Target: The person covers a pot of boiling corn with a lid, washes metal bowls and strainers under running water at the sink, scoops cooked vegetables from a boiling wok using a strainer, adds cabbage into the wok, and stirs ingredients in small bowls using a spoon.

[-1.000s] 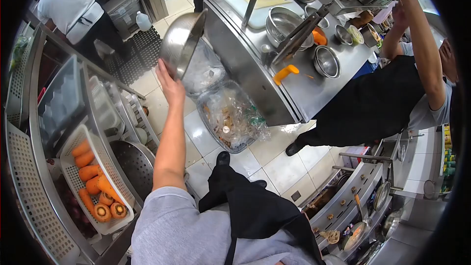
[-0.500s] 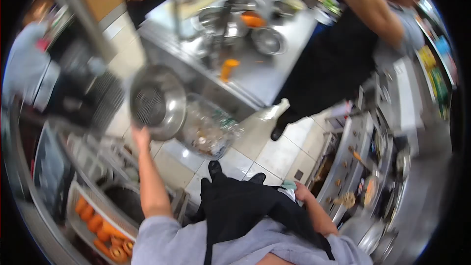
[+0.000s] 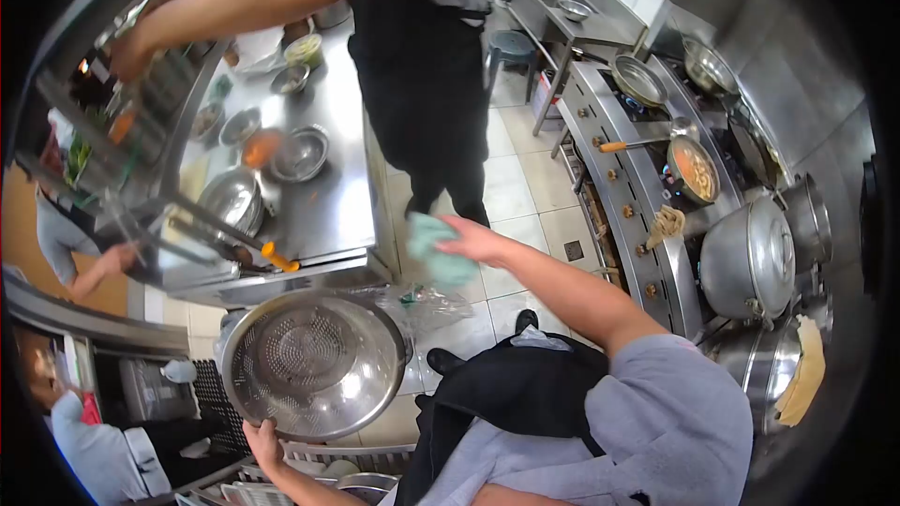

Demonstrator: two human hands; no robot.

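Note:
My left hand (image 3: 265, 445) grips the near rim of a large perforated steel colander (image 3: 364, 389), thumb over the edge. The colander's hollow faces up towards me and nothing shows inside it. Out in front of my body, my right hand (image 3: 473, 242) is closed on a pale green cloth (image 3: 442, 253), which hangs bunched and slightly blurred. Behind the colander's right side, a clear plastic bag (image 3: 429, 309) is partly visible low over the floor.
A steel worktable (image 3: 328, 215) with several bowls (image 3: 302, 152) stands ahead. Beside it, a person in black (image 3: 422, 84) reaches across. Stoves line the right, with a wooden-handled pan (image 3: 692, 171) and a lidded pot (image 3: 747, 258). More people work at left.
My right hand has moved from beside my apron out to the front with the cloth. The view has turned right, and the colander, still in my left hand, appears nearer and larger.

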